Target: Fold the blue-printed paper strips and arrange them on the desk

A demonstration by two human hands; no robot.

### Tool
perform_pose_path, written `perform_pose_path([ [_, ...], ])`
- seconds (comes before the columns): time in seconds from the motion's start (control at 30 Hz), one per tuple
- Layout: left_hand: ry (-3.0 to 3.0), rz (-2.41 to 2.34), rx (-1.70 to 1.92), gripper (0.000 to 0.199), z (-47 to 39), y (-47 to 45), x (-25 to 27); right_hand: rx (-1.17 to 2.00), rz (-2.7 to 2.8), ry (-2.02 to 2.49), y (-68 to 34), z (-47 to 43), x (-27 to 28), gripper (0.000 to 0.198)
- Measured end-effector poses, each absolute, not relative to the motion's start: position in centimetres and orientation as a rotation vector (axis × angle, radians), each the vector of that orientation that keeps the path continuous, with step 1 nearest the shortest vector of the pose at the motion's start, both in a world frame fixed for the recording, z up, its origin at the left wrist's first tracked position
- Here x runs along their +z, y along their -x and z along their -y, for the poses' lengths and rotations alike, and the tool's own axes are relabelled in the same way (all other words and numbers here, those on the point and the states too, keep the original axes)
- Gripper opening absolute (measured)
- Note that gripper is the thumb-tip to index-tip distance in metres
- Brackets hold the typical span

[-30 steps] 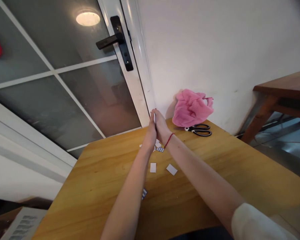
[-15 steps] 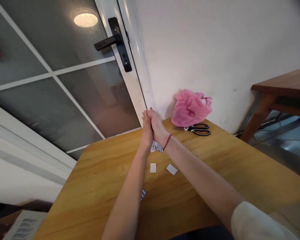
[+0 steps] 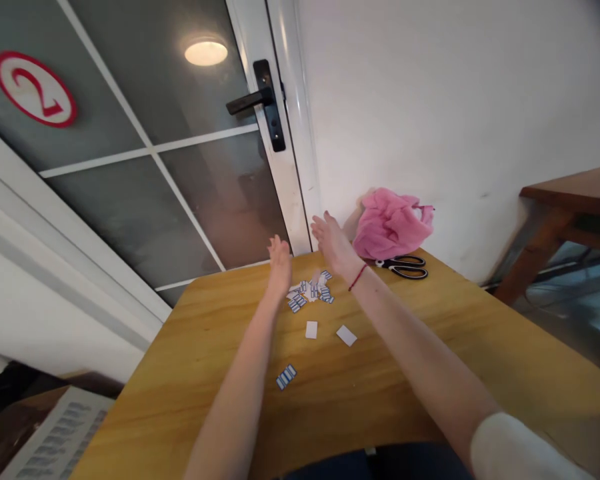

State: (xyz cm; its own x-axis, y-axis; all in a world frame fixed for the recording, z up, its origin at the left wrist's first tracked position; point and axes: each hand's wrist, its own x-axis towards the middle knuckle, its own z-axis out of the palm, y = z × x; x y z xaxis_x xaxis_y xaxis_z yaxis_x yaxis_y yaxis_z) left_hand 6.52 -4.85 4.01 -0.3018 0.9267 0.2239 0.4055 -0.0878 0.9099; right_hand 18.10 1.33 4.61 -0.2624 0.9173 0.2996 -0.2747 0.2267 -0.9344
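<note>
My left hand (image 3: 280,265) is held above the table at its far side, fingers apart, nothing in it. Across from it, my right hand (image 3: 334,243) is open too, with a red string bracelet (image 3: 358,277) on the wrist. Between and below them lies a loose pile of small paper cards (image 3: 313,290), some printed with blue-bordered stripes, some white. Two blank white cards, one upright to me (image 3: 311,329) and one slanted (image 3: 347,335), lie nearer. Closer still is a blue-striped card (image 3: 287,377), beside my left forearm.
Black-handled scissors (image 3: 405,267) lie by a pink plush cloth item (image 3: 393,223) against the wall. A glazed door with a black handle (image 3: 267,103) stands behind the wooden table (image 3: 190,373). Another wooden table (image 3: 575,193) is at right; a printed carton (image 3: 60,433) sits lower left.
My hands, pressed together before, have moved apart to left and right, uncovering the pile of cards. The view has shifted left, bringing the door's number sign fully in.
</note>
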Motion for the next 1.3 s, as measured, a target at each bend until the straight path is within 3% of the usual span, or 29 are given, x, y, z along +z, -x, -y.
perform_pose_path([
  [0.07, -1.575, -1.819, 1.299, 0.069, 7.3, -4.5, 3.3, 1.065, 1.643, 0.817, -20.0, -1.8, 2.7, 0.07],
  [0.23, -2.075, -2.075, 0.784, 0.082, 16.3, -1.3, -2.6, 0.951, 1.951, 0.967, -22.9, -1.5, -4.7, 0.055],
  [0.37, -2.318, -2.063, 0.333, 0.084, 20.4, -1.6, -7.7, 0.855, 2.122, 1.009, -22.1, -1.8, -8.0, 0.055],
  [0.57, -2.198, -2.284, 0.484, 0.078, 13.8, -2.9, -8.5, 1.019, 2.327, 0.754, -19.3, -0.5, -7.6, 0.034],
  [0.8, -1.962, -2.003, 0.719, 0.058, 6.5, -4.1, -8.2, 1.196, 2.032, 0.783, -24.5, 5.8, -7.6, 0.054],
  [0.9, -1.905, -1.892, 0.769, 0.064, 8.0, -5.9, -8.5, 1.174, 1.84, 0.915, -26.5, 8.4, -7.9, 0.054],
  [1.07, -1.883, -1.664, 0.917, 0.061, 13.2, -5.1, -7.3, 0.954, 2.058, 0.967, -25.5, 9.7, -8.3, 0.059],
  [1.2, -2.333, -1.622, 0.504, 0.098, 16.7, -2.2, -7.0, 0.945, 2.122, 0.978, -22.8, 8.6, -8.1, 0.065],
  [1.3, -2.418, -1.724, 0.335, 0.097, 17.3, -2.4, -7.7, 1.156, 2.058, 0.897, -20.8, 8.4, -7.9, 0.071],
])
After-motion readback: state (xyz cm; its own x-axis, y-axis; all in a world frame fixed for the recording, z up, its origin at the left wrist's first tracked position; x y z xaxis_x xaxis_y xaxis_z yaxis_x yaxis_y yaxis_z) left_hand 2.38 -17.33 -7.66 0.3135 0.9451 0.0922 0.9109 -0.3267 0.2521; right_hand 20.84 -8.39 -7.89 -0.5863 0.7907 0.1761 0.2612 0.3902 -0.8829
